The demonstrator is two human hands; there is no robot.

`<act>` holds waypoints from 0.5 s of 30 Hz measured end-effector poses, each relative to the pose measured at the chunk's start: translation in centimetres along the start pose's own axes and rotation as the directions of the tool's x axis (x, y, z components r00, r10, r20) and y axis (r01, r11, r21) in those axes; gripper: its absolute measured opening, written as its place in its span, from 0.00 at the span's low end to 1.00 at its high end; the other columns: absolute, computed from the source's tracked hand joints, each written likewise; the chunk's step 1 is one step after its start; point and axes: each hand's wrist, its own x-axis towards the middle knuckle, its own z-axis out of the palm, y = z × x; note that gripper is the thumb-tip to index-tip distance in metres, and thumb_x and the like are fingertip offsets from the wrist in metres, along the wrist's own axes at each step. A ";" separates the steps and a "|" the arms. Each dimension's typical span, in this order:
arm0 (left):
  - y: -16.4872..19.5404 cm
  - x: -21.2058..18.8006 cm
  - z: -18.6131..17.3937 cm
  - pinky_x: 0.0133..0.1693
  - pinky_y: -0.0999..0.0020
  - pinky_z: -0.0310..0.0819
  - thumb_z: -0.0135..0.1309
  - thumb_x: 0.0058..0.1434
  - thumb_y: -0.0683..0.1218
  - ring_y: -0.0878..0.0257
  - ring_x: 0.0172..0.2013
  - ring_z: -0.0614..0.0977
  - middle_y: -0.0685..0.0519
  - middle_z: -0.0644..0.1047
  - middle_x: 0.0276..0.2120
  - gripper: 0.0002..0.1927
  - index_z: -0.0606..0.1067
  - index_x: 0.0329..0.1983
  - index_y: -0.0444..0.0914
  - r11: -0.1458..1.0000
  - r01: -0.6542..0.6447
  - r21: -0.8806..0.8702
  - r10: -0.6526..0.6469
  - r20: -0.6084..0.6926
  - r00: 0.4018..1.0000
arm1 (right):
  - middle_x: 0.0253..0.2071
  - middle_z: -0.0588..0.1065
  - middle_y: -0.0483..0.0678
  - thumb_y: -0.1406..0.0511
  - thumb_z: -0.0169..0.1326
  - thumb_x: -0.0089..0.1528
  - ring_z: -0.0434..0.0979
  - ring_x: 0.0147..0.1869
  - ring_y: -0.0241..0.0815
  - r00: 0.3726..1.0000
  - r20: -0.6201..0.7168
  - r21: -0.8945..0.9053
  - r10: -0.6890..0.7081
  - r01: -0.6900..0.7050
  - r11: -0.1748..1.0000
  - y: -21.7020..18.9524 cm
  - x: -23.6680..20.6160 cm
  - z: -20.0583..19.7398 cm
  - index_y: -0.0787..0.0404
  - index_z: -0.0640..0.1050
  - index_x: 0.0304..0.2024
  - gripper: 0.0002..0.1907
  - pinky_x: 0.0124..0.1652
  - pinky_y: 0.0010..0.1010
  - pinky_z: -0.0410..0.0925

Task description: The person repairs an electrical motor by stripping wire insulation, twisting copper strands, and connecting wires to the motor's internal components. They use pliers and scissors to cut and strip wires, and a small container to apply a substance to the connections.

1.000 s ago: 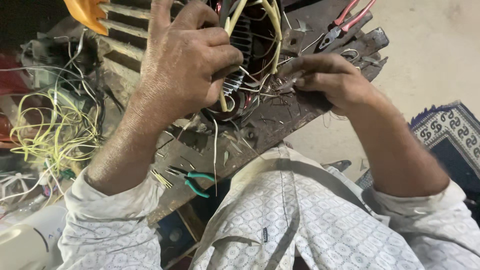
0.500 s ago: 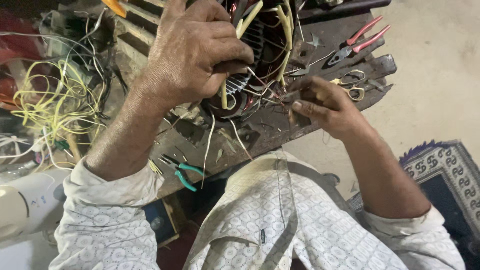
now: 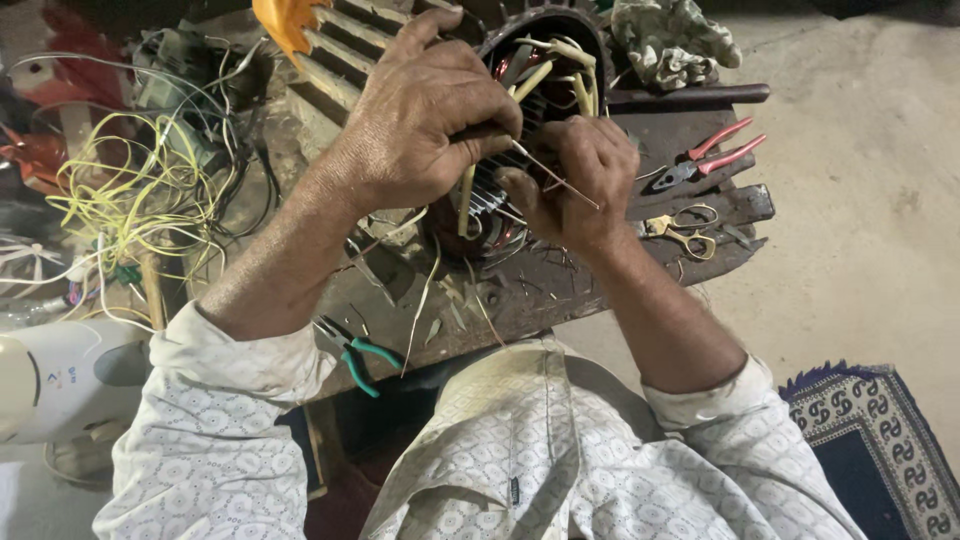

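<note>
A finned motor stator [image 3: 545, 70] with copper windings and yellowish sleeves lies on a dark wooden workbench [image 3: 690, 250]. My left hand [image 3: 430, 120] grips the stator's rim from above. My right hand [image 3: 575, 185] is at the stator's open mouth, pinching a thin stiff wire [image 3: 555, 175] that slants across my fingers. Copper coils [image 3: 495, 235] show below my hands.
Red-handled pliers [image 3: 705, 160] and small scissors [image 3: 685, 232] lie on the bench to the right. Green-handled pliers [image 3: 355, 355] rest at the bench's near edge. Tangled yellow wires [image 3: 130, 200] sit left, a white appliance [image 3: 60, 375] lower left, a patterned rug [image 3: 875, 440] lower right.
My right hand has moved left from the bench surface up to the stator's mouth and now pinches a thin wire. My left hand stays on the rim.
</note>
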 end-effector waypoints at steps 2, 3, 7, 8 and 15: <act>0.0 0.0 0.0 0.72 0.43 0.49 0.65 0.70 0.52 0.60 0.52 0.79 0.58 0.80 0.38 0.08 0.81 0.46 0.45 1.000 0.001 0.011 -0.001 0.008 1.000 | 0.25 0.71 0.46 0.59 0.56 0.70 0.73 0.28 0.41 1.000 -0.007 0.002 0.004 -0.004 1.000 0.2 0.0 0.3 0.63 0.74 0.37 0.14 0.30 0.37 0.65; -0.1 0.0 0.0 0.71 0.43 0.49 0.65 0.69 0.52 0.61 0.51 0.79 0.58 0.80 0.37 0.08 0.81 0.45 0.45 1.000 0.010 0.008 -0.011 0.026 1.000 | 0.26 0.72 0.45 0.60 0.55 0.72 0.73 0.28 0.40 1.000 0.010 0.014 0.016 -0.016 1.000 0.3 -0.4 0.3 0.62 0.74 0.36 0.14 0.29 0.36 0.65; -0.2 0.0 0.3 0.71 0.43 0.47 0.65 0.68 0.52 0.60 0.51 0.79 0.59 0.81 0.36 0.07 0.82 0.43 0.47 0.998 -0.026 0.057 0.023 0.064 0.998 | 0.20 0.69 0.43 0.64 0.56 0.70 0.68 0.22 0.36 0.992 0.046 0.059 0.114 -0.116 0.991 0.4 -3.8 -1.4 0.60 0.74 0.28 0.15 0.24 0.35 0.61; -0.2 -0.1 0.4 0.71 0.42 0.47 0.64 0.68 0.53 0.60 0.51 0.79 0.60 0.82 0.36 0.07 0.82 0.44 0.47 0.998 -0.033 0.060 0.030 0.063 0.998 | 0.17 0.67 0.42 0.64 0.57 0.67 0.65 0.19 0.35 0.988 0.044 0.069 0.151 -0.154 0.986 0.1 -4.9 -2.1 0.60 0.74 0.26 0.15 0.22 0.35 0.59; -0.5 -0.6 0.4 0.71 0.42 0.46 0.65 0.70 0.55 0.60 0.52 0.78 0.58 0.82 0.39 0.10 0.82 0.47 0.46 0.997 -0.034 0.072 0.029 0.075 0.997 | 0.30 0.70 0.42 0.59 0.54 0.70 0.66 0.30 0.31 0.615 0.247 0.600 0.749 -0.704 0.380 -3.9 -7.3 -1.9 0.62 0.74 0.41 0.12 0.29 0.22 0.60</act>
